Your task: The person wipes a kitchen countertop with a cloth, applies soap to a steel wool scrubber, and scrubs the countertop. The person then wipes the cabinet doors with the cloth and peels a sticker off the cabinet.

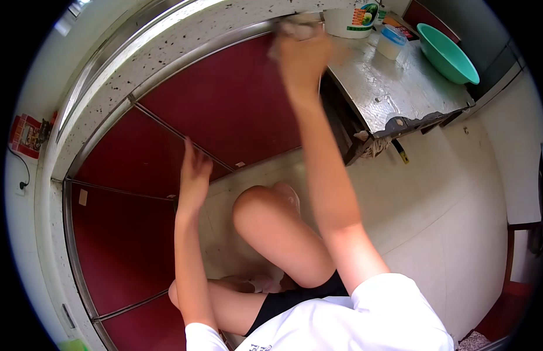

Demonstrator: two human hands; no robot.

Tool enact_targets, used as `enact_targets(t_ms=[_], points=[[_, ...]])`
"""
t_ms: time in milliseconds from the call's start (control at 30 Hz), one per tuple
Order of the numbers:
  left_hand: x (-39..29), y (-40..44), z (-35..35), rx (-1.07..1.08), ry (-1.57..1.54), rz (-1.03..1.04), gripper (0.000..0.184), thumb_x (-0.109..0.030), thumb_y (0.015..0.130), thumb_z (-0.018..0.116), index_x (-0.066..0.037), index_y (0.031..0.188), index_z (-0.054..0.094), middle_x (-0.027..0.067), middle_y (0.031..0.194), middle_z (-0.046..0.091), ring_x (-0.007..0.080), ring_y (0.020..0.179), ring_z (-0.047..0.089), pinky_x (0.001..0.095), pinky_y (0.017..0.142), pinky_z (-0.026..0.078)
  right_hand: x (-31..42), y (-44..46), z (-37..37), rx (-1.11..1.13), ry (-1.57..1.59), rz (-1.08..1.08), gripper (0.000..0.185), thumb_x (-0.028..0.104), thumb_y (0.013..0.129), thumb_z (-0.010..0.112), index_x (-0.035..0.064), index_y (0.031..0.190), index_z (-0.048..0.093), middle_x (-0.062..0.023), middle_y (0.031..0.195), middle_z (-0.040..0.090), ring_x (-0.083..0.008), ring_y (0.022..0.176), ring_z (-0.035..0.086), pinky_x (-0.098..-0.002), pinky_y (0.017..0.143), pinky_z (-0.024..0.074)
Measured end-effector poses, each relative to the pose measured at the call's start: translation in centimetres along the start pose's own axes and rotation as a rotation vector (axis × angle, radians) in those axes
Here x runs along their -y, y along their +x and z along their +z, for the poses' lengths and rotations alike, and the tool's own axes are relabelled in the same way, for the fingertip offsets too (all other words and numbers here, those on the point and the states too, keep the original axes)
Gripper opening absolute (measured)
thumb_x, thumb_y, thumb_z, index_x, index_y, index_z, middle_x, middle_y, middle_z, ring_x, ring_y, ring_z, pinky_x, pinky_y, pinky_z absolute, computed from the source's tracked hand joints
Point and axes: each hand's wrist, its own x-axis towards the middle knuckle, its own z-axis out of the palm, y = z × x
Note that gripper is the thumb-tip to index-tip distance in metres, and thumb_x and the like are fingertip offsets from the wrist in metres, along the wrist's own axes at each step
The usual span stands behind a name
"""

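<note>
My right hand (306, 55) is raised to the top edge of the dark red cabinet doors (225, 93), just under the speckled countertop (166, 50). It is closed around a crumpled greyish cloth (296, 28), blurred by motion and partly covered by the fingers. My left hand (195, 172) is lower, in front of the metal strip between two door panels. Its fingers are stretched out and hold nothing. Whether the fingertips touch the door, I cannot tell. My bent knees are below, between both arms.
To the right stands a low table (365, 82) with a shiny silvery top and ragged edge. On it are a white bucket (348, 23), a blue-lidded container (391, 42) and a green basin (447, 55). A yellow-and-black handle (402, 153) hangs beneath its front edge.
</note>
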Motion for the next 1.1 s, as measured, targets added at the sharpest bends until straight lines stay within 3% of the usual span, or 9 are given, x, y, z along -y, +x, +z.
enact_targets(t_ms=[267,333,467,600,667,733,833,933,1100], points=[[-0.7,5.8,2.1,-0.142,0.217,0.124,0.084,-0.013,0.092,0.052,-0.003,0.149,-0.007,0.0262,0.154,-0.014,0.0387,0.144,-0.003,0.0417,0.116,0.01,0.4,-1.3,0.3,0.381,0.021,-0.053,0.026,0.015,0.07,0.074,0.0011,0.089,0.064,-0.0154,0.083,0.067,-0.0334,0.077,0.066,-0.0399,0.071,0.0512],[-0.1,5.7,1.0,-0.062,0.235,0.141,0.085,-0.013,0.091,0.053,-0.008,0.15,-0.008,0.026,0.154,-0.015,0.0402,0.144,-0.002,0.0436,0.116,0.01,0.2,2.0,-2.8,0.159,-0.223,-0.221,0.025,0.011,0.071,0.071,-0.0031,0.09,0.064,-0.0168,0.084,0.069,-0.0289,0.074,0.067,-0.0364,0.067,0.051],[1.3,5.7,0.0,-0.041,0.333,0.182,0.085,-0.011,0.091,0.053,-0.011,0.151,-0.008,0.026,0.154,-0.016,0.0433,0.143,-0.001,0.0441,0.116,0.011,-0.7,1.9,-1.0,-0.091,0.061,-0.153,0.016,0.005,0.075,0.065,-0.0043,0.088,0.063,-0.0133,0.072,0.066,-0.0238,0.065,0.065,-0.0326,0.06,0.0494],[0.6,5.8,0.8,-0.057,0.361,0.147,0.082,-0.007,0.092,0.05,-0.012,0.151,-0.007,0.0257,0.154,-0.015,0.041,0.143,-0.002,0.0389,0.115,0.017,3.1,-3.2,1.7,0.15,0.21,0.079,0.007,0.003,0.073,0.065,0.0021,0.078,0.061,-0.0078,0.07,0.062,-0.0222,0.064,0.062,-0.0343,0.06,0.0495],[0.6,5.9,2.0,-0.09,0.35,0.116,0.08,-0.006,0.093,0.047,-0.014,0.152,-0.007,0.0248,0.154,-0.016,0.0358,0.144,-0.004,0.034,0.114,0.019,2.5,-5.5,3.6,0.235,-0.032,-0.294,0.017,0.005,0.069,0.069,0.0039,0.084,0.064,-0.0104,0.078,0.066,-0.025,0.072,0.066,-0.0353,0.064,0.0509],[1.7,6.6,2.2,-0.185,0.468,0.214,0.08,-0.004,0.093,0.047,-0.013,0.151,-0.007,0.0256,0.153,-0.017,0.0365,0.144,-0.002,0.0305,0.112,0.021,3.0,-4.7,2.8,0.351,-0.145,-0.153,0.023,0.009,0.067,0.072,0.0048,0.088,0.065,-0.0134,0.086,0.067,-0.0312,0.084,0.066,-0.0373,0.074,0.0508],[2.0,6.6,2.3,-0.206,0.483,0.187,0.083,-0.006,0.09,0.051,-0.013,0.152,-0.004,0.0264,0.154,-0.013,0.0474,0.141,0.009,0.0416,0.112,0.025,1.5,-0.9,-0.4,0.239,0.136,-0.04,0.021,0.006,0.071,0.073,0.0037,0.089,0.064,-0.0111,0.083,0.068,-0.0248,0.077,0.068,-0.0363,0.07,0.0518],[-0.6,5.3,2.1,-0.127,0.389,0.062,0.081,-0.004,0.092,0.05,-0.012,0.152,-0.005,0.0257,0.154,-0.015,0.0358,0.144,0.002,0.0306,0.105,0.032,-0.9,3.9,-3.9,0.06,-0.084,-0.059,0.018,0.006,0.076,0.07,-0.0031,0.09,0.064,-0.0141,0.08,0.069,-0.0241,0.073,0.067,-0.0359,0.07,0.0515],[-0.4,5.3,1.0,-0.08,0.442,0.126,0.082,-0.003,0.091,0.049,-0.013,0.152,-0.004,0.025,0.154,-0.014,0.0369,0.144,0.006,0.0328,0.1,0.037,-1.7,3.8,-3.2,-0.026,0.026,-0.045,0.022,0.009,0.078,0.071,-0.0064,0.091,0.064,-0.013,0.086,0.069,-0.0197,0.078,0.064,-0.0332,0.075,0.0499]])
